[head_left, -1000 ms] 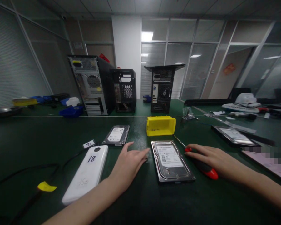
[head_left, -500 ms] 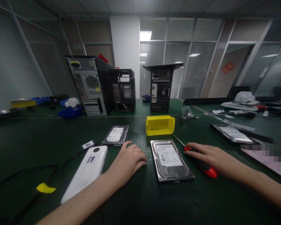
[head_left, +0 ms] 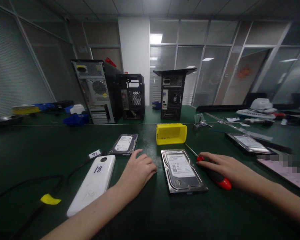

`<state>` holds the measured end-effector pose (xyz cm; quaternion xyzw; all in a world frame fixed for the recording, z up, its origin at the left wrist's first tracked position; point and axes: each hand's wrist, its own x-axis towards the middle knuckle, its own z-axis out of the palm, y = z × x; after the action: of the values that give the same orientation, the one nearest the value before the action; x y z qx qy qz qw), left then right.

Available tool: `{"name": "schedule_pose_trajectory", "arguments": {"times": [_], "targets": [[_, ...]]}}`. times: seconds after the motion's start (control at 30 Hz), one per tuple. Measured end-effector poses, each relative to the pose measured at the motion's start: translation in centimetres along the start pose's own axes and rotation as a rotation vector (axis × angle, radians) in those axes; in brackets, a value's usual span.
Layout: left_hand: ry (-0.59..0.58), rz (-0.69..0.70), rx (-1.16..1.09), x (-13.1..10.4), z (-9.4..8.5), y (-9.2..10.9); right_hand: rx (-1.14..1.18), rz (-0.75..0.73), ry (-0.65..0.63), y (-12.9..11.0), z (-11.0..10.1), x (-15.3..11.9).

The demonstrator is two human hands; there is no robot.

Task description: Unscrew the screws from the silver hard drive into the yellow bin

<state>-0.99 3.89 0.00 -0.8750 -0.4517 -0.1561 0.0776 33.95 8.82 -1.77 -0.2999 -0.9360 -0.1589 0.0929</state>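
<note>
On the green table, my left hand (head_left: 140,168) rests with nothing in it, its fingers loosely curled and a little apart. It lies between a white power bank (head_left: 96,183) marked 18 and a silver hard drive (head_left: 181,170). My right hand (head_left: 222,166) lies over a screwdriver (head_left: 222,182) with a red and black handle, to the right of that drive. The screwdriver's shaft points toward a yellow bin (head_left: 171,134) lying on its side, with small bits inside. Another hard drive (head_left: 124,144) lies beyond my left hand.
Three computer cases (head_left: 97,90) stand at the back. A third hard drive (head_left: 248,143) is at the right, near a pink sheet (head_left: 282,170). A black cable (head_left: 35,180) runs along the left. Blue bins (head_left: 76,119) sit farther back.
My left hand has shifted very slightly, its fingers a little straighter. My right hand and the screwdriver have stayed in place.
</note>
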Motion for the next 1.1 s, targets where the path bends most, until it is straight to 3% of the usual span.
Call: {"name": "schedule_pose_trajectory", "arguments": {"times": [0.17,0.43,0.77,1.1], "targets": [[0.077,0.026,0.022,0.0,0.5,-0.2,-0.008,-0.009,-0.008,-0.3,-0.4,0.3],[0.139,0.054,0.015,1.0,-0.9,0.9,-0.037,-0.02,0.009,-0.5,-0.3,0.3],[0.15,0.078,-0.019,1.3,0.4,1.7,-0.024,0.01,-0.046,-0.6,-0.3,0.4],[0.226,0.126,0.075,1.2,0.9,1.6,-0.005,0.014,-0.001,-0.8,-0.5,0.6]]}}
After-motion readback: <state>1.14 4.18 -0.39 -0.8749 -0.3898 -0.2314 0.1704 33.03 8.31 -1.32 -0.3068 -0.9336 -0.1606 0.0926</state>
